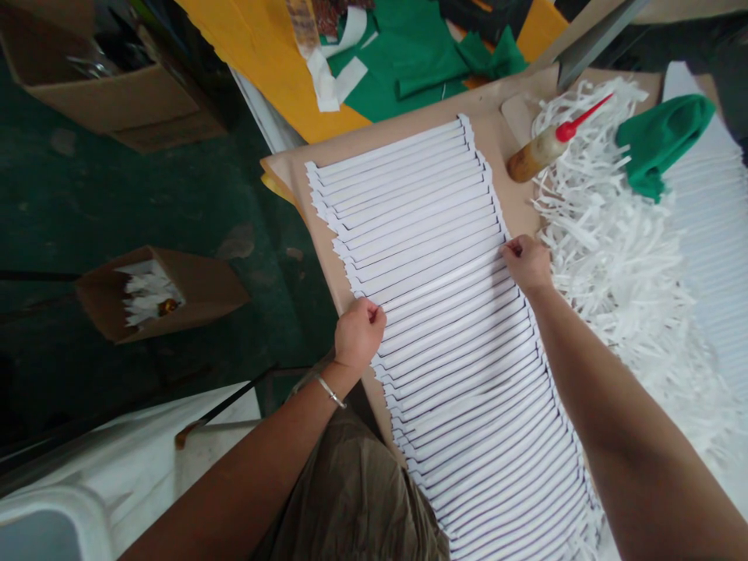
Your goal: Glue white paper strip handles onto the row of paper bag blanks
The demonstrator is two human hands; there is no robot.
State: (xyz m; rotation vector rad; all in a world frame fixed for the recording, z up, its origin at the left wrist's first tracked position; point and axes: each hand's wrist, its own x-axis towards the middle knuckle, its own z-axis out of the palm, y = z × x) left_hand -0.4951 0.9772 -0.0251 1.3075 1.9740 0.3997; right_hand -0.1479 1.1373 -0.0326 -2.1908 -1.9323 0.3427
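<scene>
A long row of overlapping white strips (421,226) with thin dark edges and notched ends runs down the table. My left hand (359,333), with a bracelet at the wrist, is closed in a pinch at the left end of one strip. At the right end of what looks like the same strip, my right hand (527,265) pinches with thumb and forefinger. The fingertips partly hide the strip's ends. Beyond my right hand lies a heap of thin, curled white paper strips (613,257).
A bottle (534,156) of brown liquid with a red nozzle lies by the heap, near a green cloth (666,144). Green fabric (409,47) and yellow sheets (245,47) cover the far surface. Cardboard boxes (199,300) stand on the floor at left.
</scene>
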